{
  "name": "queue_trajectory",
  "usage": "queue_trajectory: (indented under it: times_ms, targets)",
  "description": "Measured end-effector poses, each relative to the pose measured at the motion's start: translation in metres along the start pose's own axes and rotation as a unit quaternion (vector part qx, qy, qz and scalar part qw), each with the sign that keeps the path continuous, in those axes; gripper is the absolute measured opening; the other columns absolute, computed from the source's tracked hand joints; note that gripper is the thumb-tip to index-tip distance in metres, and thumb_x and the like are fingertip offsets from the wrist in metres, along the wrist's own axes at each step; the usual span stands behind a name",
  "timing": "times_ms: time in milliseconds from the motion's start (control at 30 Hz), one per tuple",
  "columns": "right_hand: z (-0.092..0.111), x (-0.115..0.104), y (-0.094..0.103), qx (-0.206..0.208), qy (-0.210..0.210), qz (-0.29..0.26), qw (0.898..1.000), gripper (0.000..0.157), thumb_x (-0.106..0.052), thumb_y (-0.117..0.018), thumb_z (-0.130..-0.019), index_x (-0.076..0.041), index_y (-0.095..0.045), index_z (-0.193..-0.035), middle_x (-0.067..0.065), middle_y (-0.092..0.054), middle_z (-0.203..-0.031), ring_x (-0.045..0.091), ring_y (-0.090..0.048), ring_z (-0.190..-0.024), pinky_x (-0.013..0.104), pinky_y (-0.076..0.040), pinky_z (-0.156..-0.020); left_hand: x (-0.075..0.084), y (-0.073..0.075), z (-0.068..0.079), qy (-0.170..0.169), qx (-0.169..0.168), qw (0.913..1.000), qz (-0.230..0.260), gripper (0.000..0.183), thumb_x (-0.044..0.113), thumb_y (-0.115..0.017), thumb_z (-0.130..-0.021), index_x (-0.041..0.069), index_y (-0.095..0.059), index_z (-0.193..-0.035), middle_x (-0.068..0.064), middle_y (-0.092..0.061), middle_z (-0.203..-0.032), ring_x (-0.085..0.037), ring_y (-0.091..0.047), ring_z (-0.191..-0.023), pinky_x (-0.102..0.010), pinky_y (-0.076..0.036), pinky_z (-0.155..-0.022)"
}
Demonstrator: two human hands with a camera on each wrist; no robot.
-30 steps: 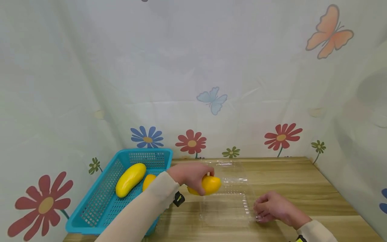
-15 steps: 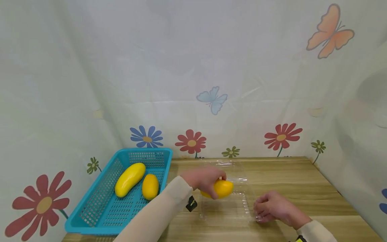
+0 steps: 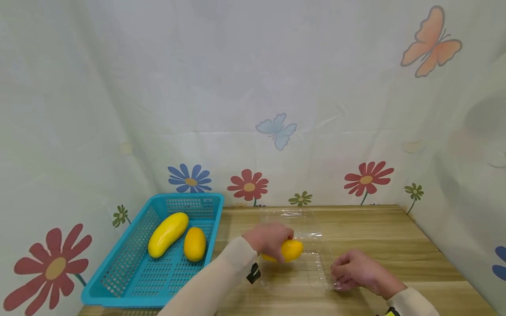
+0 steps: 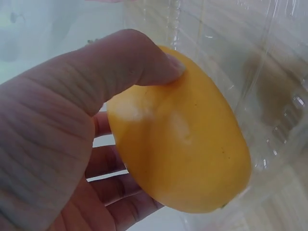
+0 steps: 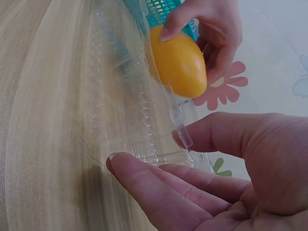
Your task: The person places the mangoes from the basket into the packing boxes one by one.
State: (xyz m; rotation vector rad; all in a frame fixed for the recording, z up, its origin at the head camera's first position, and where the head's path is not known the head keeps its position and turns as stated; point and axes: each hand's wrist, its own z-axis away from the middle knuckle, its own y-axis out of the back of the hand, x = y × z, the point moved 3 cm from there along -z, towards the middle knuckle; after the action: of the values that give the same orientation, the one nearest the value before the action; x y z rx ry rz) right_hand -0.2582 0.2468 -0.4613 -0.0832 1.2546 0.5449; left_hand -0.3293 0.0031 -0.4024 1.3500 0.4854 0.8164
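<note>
My left hand (image 3: 272, 239) grips an orange-yellow mango (image 3: 292, 250) over the clear plastic container (image 3: 292, 277). In the left wrist view the thumb lies across the top of the mango (image 4: 187, 144), with the fingers curled beneath it. The right hand (image 3: 357, 272) pinches the container's right edge near its front corner. The right wrist view shows that thumb on the rim of the container (image 5: 120, 91) and the fingers against its outside. Whether the mango touches the container is hard to tell.
A blue plastic basket (image 3: 152, 302) stands on the left, holding a long yellow fruit (image 3: 168, 235) and an orange-yellow oval fruit (image 3: 195, 244). The wooden table (image 3: 379, 232) ends at a flower-printed curtain (image 3: 213, 109) behind and on the right.
The left hand has carried the mango rightward from beside the basket to over the container, then lowered it slightly. My right hand stays at the container's edge.
</note>
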Motion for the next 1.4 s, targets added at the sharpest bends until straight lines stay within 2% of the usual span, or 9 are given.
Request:
queue_trajectory:
  times_ms: [167, 533, 767, 1067, 1200, 1400]
  targets:
    - [0.001, -0.002, -0.001, -0.001, 0.002, 0.000, 1.000, 0.023, -0.004, -0.063, -0.094, 0.016, -0.065, -0.107, 0.007, -0.066, -0.084, 0.012, -0.066, -0.072, 0.032, -0.064, -0.071, 0.001, -0.007, -0.003, -0.003, -0.002, 1.0000, -0.005, 0.052, 0.032, -0.089, -0.075, 0.019, -0.065, -0.119, 0.006, -0.067, -0.104, -0.009, -0.055, -0.085, -0.023, -0.053, -0.086]
    - [-0.001, 0.001, -0.002, 0.002, -0.003, 0.003, 1.000, 0.023, -0.002, -0.062, -0.092, 0.016, -0.065, -0.106, 0.008, -0.068, -0.085, 0.013, -0.068, -0.074, 0.032, -0.064, -0.071, 0.001, -0.015, -0.007, -0.009, -0.004, 0.9998, -0.016, 0.048, 0.033, -0.089, -0.074, 0.019, -0.066, -0.113, 0.007, -0.064, -0.097, -0.009, -0.055, -0.083, -0.022, -0.052, -0.082]
    - [-0.002, 0.002, -0.001, 0.005, -0.002, 0.004, 1.000, 0.024, -0.002, -0.062, -0.093, 0.016, -0.065, -0.108, 0.009, -0.069, -0.087, 0.013, -0.068, -0.075, 0.033, -0.064, -0.072, 0.004, -0.016, -0.004, -0.015, -0.041, 0.9990, 0.009, 0.043, 0.035, -0.089, -0.075, 0.019, -0.066, -0.108, 0.008, -0.063, -0.091, -0.010, -0.056, -0.080, -0.022, -0.050, -0.077]
    - [-0.002, 0.003, -0.001, 0.009, 0.004, -0.001, 1.000, 0.027, -0.003, -0.061, -0.095, 0.018, -0.062, -0.112, 0.011, -0.071, -0.088, 0.013, -0.068, -0.074, 0.034, -0.064, -0.072, 0.016, -0.015, 0.005, -0.034, -0.094, 0.9945, 0.028, 0.041, 0.035, -0.087, -0.077, 0.016, -0.068, -0.107, 0.007, -0.063, -0.089, -0.011, -0.056, -0.079, -0.023, -0.048, -0.071]
    - [-0.002, 0.003, -0.001, 0.012, 0.009, 0.000, 1.000, 0.029, -0.004, -0.059, -0.097, 0.020, -0.061, -0.113, 0.011, -0.071, -0.088, 0.013, -0.068, -0.074, 0.033, -0.064, -0.072, 0.018, -0.016, 0.006, -0.035, -0.109, 0.9929, 0.033, 0.039, 0.034, -0.086, -0.078, 0.016, -0.068, -0.106, 0.007, -0.062, -0.089, -0.012, -0.056, -0.078, -0.023, -0.049, -0.070]
    - [-0.002, 0.003, -0.002, 0.019, 0.008, 0.007, 1.000, 0.027, -0.001, -0.061, -0.094, 0.020, -0.061, -0.111, 0.011, -0.070, -0.086, 0.012, -0.067, -0.072, 0.033, -0.064, -0.071, 0.020, -0.017, 0.006, -0.044, -0.132, 0.9892, 0.047, 0.037, 0.033, -0.085, -0.080, 0.015, -0.070, -0.108, 0.006, -0.065, -0.091, -0.011, -0.058, -0.079, -0.023, -0.050, -0.073]
